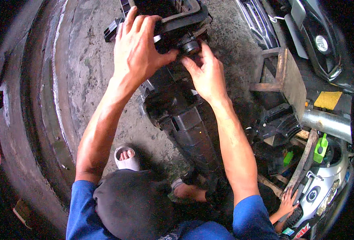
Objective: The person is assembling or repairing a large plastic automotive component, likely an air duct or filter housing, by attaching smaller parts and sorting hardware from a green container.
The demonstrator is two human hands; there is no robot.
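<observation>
A large black plastic housing (185,19) with a foam-like edge around its opening stands at the top of the view. My left hand (137,50) grips its near left side, fingers stretched over the edge and thumb reaching toward a small round black part (190,46). That part, which looks like a little motor, sits on the housing's near side. My right hand (208,76) closes on it with thumb and fingers; the fingertips are partly hidden behind it. Below my hands lies another long black plastic casing (191,124), between my forearms.
A worn wooden stool (287,76) stands right, with a black plastic part (279,124) beside it. Dark vehicle front (321,44) at upper right, white car front (325,196) at lower right. Another person's hand (288,206) rests near the white car. Concrete step (57,80) runs along the left.
</observation>
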